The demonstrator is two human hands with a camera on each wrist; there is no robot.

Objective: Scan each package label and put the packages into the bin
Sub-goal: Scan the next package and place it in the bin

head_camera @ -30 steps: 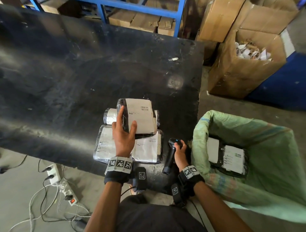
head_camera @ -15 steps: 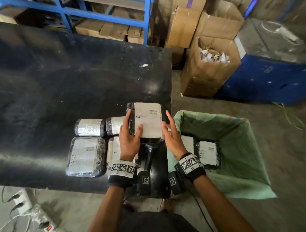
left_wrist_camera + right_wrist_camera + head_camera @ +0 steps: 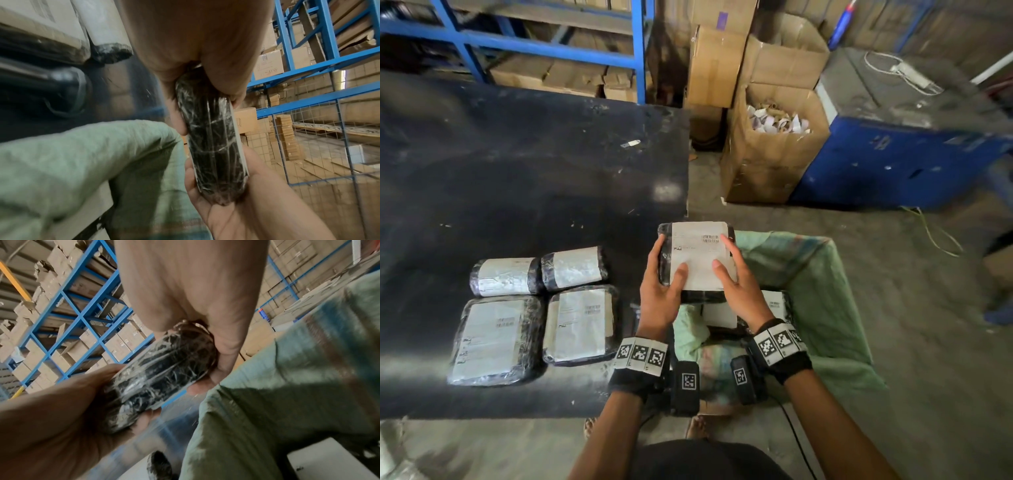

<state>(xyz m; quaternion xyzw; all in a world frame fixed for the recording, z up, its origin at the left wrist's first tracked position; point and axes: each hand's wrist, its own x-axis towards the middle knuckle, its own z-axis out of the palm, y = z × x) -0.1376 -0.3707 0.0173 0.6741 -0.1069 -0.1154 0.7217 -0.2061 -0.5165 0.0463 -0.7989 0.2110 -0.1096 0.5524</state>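
I hold a black-wrapped package [image 3: 697,260] with a white label facing up, at the table's right edge, over the near-left rim of the green sack bin [image 3: 825,291]. My left hand [image 3: 664,284] grips its left side, thumb on the label. On the right side my right hand [image 3: 736,281] grips it the same way. The left wrist view shows the package [image 3: 213,146] edge-on between both hands, as does the right wrist view, where the package [image 3: 160,378] hangs beside the sack [image 3: 287,386]. Two labelled packages [image 3: 774,305] lie in the bin. Several more packages [image 3: 578,322] lie on the table.
The black table [image 3: 517,188] ends right beside the bin. A dark blurred object, perhaps the scanner [image 3: 61,81], lies on the table near my left hand. An open cardboard box [image 3: 774,154] of scraps and a blue cabinet [image 3: 893,161] stand beyond the bin, blue shelving [image 3: 551,51] behind the table.
My right hand left the scanner on the table and took hold of the package's right side. Both hands have carried the package rightward from above the stack to the bin's rim.
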